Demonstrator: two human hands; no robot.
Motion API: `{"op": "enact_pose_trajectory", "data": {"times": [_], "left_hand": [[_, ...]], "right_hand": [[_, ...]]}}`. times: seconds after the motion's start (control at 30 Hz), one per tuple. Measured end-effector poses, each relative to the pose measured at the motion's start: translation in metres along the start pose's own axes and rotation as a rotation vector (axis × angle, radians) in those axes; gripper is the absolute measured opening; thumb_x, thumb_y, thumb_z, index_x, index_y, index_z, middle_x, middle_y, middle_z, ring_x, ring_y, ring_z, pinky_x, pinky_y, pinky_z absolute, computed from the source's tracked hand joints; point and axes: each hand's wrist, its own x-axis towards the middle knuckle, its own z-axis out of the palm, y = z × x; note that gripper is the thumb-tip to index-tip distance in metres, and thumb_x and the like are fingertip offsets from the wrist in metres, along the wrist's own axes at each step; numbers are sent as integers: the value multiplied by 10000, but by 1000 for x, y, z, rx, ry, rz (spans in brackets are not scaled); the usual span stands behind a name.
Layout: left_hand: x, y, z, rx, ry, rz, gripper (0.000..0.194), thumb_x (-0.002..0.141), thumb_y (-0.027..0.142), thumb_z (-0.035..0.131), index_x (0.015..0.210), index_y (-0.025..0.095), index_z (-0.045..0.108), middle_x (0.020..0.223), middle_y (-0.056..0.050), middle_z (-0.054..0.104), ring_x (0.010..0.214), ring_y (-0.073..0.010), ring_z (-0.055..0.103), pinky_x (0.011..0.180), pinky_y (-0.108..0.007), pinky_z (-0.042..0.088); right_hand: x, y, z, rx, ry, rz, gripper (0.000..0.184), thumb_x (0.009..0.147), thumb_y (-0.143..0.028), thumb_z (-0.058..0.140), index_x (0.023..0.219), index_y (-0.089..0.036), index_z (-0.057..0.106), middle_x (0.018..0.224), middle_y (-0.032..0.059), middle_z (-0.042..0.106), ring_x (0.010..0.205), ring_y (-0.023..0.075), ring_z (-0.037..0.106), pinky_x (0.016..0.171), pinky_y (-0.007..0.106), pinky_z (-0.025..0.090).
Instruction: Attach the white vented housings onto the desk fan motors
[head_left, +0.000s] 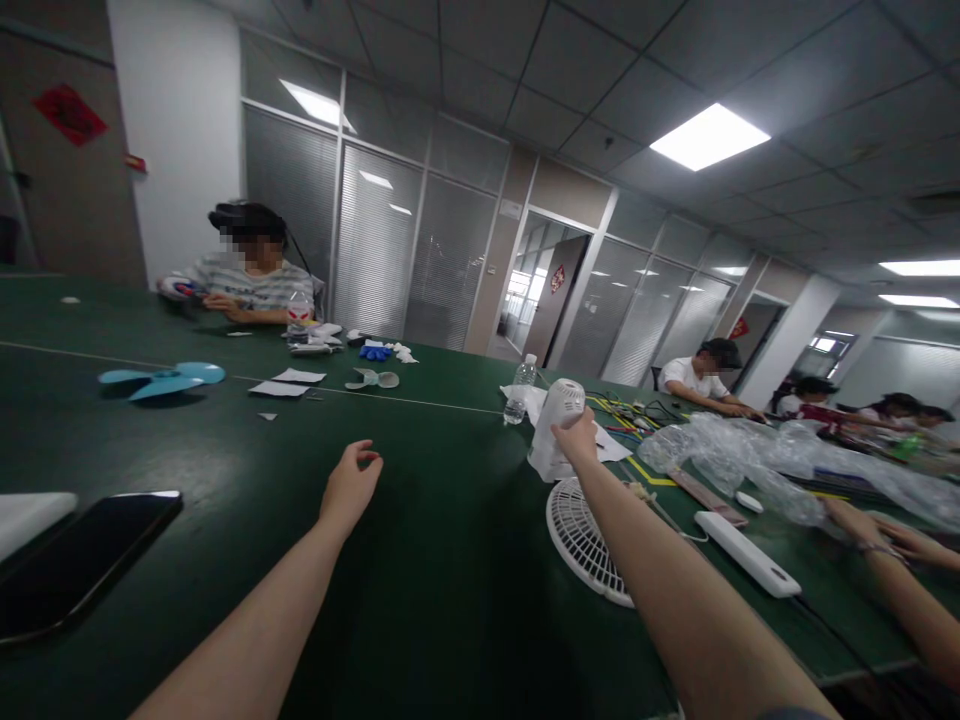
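My right hand point(576, 440) reaches far out over the green table point(420, 560) and grips a white fan body point(556, 425) that stands upright on a sheet of paper. Just in front of it a round white fan grille point(581, 535) lies flat under my right forearm. My left hand point(350, 487) hovers over bare table to the left, fingers loosely curled, with nothing in it.
A black phone point(79, 565) and a white object lie at the near left. A clear water bottle point(519, 390), blue fan blades point(166, 380), papers and crumpled plastic wrap point(750, 455) are spread about. A white power strip point(746, 553) lies right. Another person's hand point(904, 540) rests at right; several people sit further off.
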Motion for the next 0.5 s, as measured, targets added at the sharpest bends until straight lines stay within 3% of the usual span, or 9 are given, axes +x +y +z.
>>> {"op": "enact_pose_trajectory", "data": {"times": [0.13,0.3,0.5], "left_hand": [[-1,1,-1,7,-7,-2,493,826,409,539,1283,245,455,1179,-93,629,896,-231,655,755,-343,480],[-2,4,-2,11,-23,-7,498,827,406,533,1288,241,446,1188,-100,621,912,-236,650,743,-339,483],[-4,7,-4,18,-32,-17,493,828,414,527,1287,254,447,1189,-90,617,947,-250,637,746,-354,483]], "right_hand": [[-9,6,3,-1,-59,-12,1000,701,-271,712,1476,-169,89,1109,168,591,948,310,636,801,457,494],[-26,-4,10,20,-71,-93,989,698,-353,663,1474,-193,72,1143,192,562,997,355,616,823,487,458],[-68,-42,37,101,-119,-266,944,711,-422,652,1464,-225,117,1209,162,535,1062,329,582,867,445,443]]}}
